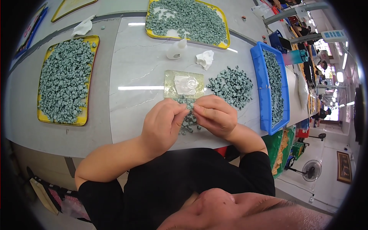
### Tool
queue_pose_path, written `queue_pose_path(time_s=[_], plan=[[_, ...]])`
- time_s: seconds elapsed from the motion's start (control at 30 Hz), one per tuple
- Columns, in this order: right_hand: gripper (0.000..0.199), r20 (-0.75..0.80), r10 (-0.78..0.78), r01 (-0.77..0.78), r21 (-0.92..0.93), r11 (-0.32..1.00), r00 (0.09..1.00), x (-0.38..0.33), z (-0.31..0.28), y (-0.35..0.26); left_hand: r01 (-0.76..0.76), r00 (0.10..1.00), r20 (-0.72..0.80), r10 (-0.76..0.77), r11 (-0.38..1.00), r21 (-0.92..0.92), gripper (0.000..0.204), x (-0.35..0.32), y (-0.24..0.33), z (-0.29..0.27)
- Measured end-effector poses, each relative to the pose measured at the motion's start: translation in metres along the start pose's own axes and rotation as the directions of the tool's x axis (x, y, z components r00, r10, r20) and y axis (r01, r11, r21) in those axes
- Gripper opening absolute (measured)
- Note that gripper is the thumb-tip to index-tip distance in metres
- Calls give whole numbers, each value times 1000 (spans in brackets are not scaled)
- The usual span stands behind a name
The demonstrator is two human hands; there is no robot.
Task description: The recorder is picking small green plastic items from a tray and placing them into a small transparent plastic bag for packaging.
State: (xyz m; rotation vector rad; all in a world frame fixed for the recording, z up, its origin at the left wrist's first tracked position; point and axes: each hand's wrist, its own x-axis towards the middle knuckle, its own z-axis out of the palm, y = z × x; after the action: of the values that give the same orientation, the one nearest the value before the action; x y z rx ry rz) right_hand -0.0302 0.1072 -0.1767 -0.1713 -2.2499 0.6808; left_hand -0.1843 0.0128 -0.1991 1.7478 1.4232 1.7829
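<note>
My left hand (163, 123) and my right hand (217, 115) meet in the middle of the table, thumbs and forefingers pinched together. Between the touching fingertips a small green piece (190, 107) shows; its exact shape is too small to make out. Right below the fingers lies a small pile of green pieces (188, 125), partly hidden by my hands. Just beyond them is a yellowish see-through pad (168, 91) with a white sheet (180, 88) and a clear round item (191, 82) on it. A larger heap of dark green pieces (230, 87) spreads beside my right hand.
Yellow-rimmed trays of green pieces stand at the left (89, 82) and far side (165, 37). A blue bin (264, 96) of similar pieces stands at the right. A white squeeze bottle (177, 50) and crumpled tissue (205, 59) lie beyond the pad.
</note>
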Motion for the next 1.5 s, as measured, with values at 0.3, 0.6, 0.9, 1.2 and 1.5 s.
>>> queue_pose_path(time_s=[0.3, 0.6, 0.9, 1.2, 1.5], plan=[[31, -3, 56, -56, 3, 998, 998, 2, -2, -1, 430, 901, 145, -410, 887, -169, 10, 3, 10, -6], [26, -80, 153, -161, -99, 982, 985, 7, -11, 7, 767, 634, 457, -624, 428, -478, 23, 5, 6, -7], [30, 29, 95, -94, -29, 995, 995, 4, -8, -1, 613, 789, 251, -561, 741, -272, 21, 5, 7, -5], [31, 28, 56, -54, -47, 997, 998, 4, -9, -4, 331, 932, 195, -304, 935, -124, 17, 3, 4, -1], [19, 126, 381, -340, -263, 903, 916, 5, -57, 22, 611, 741, 413, -530, 787, -86, 20, 12, 11, 1]])
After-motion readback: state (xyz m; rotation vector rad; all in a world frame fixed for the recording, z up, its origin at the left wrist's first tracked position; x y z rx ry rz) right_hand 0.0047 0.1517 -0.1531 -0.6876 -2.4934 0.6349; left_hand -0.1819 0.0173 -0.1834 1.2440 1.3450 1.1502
